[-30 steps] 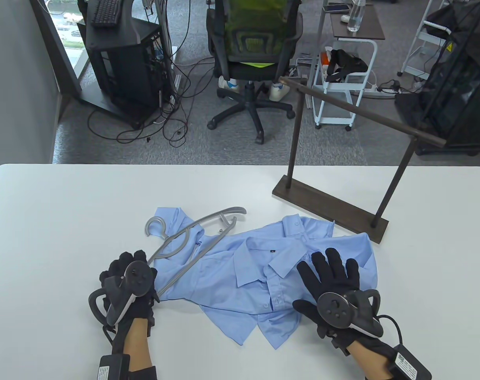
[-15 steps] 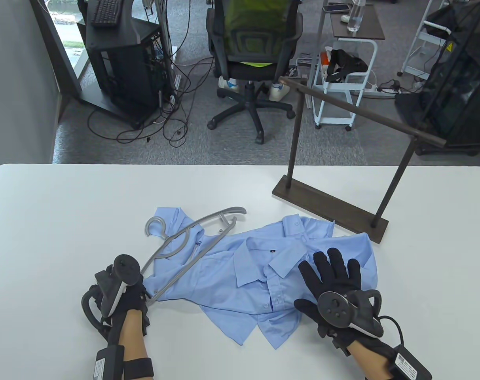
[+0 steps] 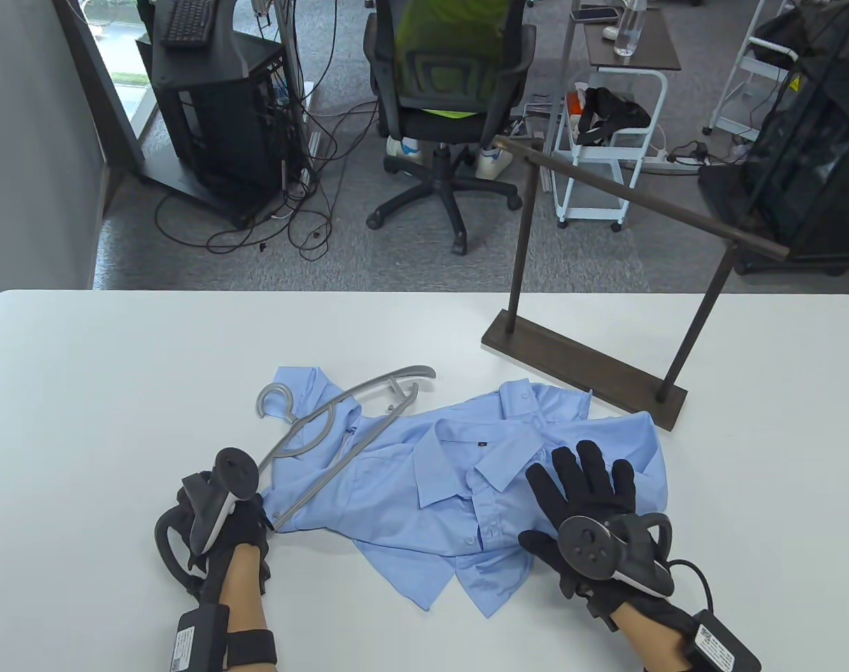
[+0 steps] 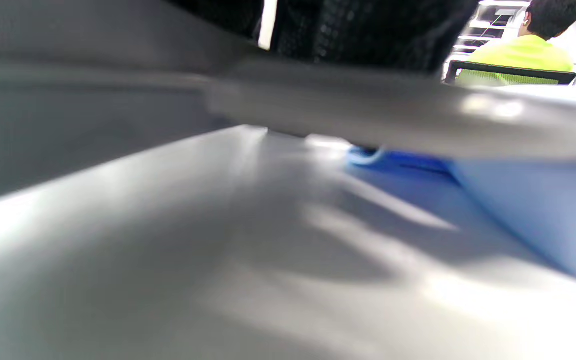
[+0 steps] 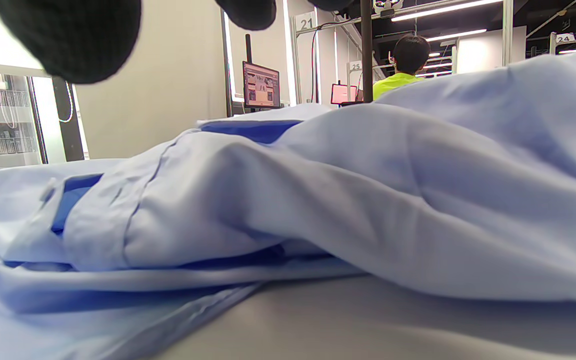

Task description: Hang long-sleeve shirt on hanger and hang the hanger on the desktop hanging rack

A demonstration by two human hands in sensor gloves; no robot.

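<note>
A light blue long-sleeve shirt (image 3: 424, 490) lies crumpled on the white table (image 3: 116, 392), collar up. A grey hanger (image 3: 340, 413) lies across its left sleeve, hook toward the far left. My left hand (image 3: 253, 514) is turned on its side at the hanger's near end. In the left wrist view the hanger's bar (image 4: 393, 120) runs right under the curled gloved fingers. My right hand (image 3: 585, 476) lies flat with fingers spread on the shirt's right side. The right wrist view shows shirt folds (image 5: 368, 190) under the fingertips (image 5: 73, 35).
A dark wooden hanging rack (image 3: 641, 203) stands at the back right on a slab base (image 3: 578, 364), close to the shirt's far edge. Beyond the table are an office chair (image 3: 445, 105) with a person in it, carts and cables.
My left hand drew back from over the hanger, turned on its side, then came in to the hanger's near end. The hanger, the shirt and my right hand have stayed put.
</note>
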